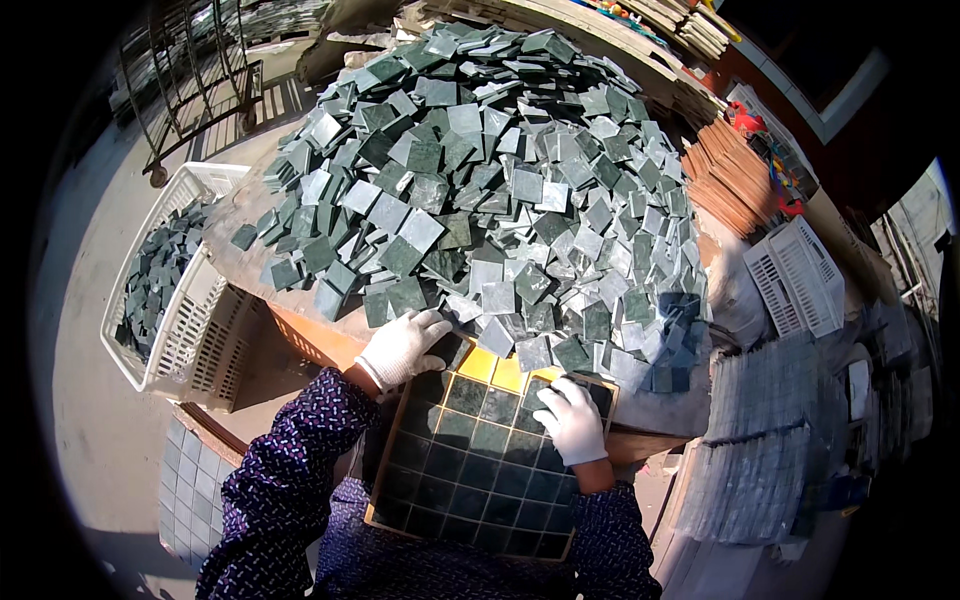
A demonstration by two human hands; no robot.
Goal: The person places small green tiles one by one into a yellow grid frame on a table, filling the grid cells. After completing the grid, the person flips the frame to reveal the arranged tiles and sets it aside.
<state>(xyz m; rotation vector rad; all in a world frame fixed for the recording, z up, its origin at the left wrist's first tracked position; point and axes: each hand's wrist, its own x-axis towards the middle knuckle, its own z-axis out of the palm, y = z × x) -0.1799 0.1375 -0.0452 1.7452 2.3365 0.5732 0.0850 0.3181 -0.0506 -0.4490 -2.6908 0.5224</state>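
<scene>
A yellow grid tray lies in front of me, most of its square cells filled with dark green stone tiles. My left hand, in a white glove, rests at the tray's top left corner, fingers on a dark tile at the edge of the heap. My right hand, also gloved, presses on a tile near the tray's top right corner. Behind the tray rises a big heap of loose green and grey square tiles on the table.
A white plastic basket with several green tiles stands at the left. Another white basket is at the right, with stacked tile sheets below it. Brown stacked boards lie at the heap's right. A tile sheet lies lower left.
</scene>
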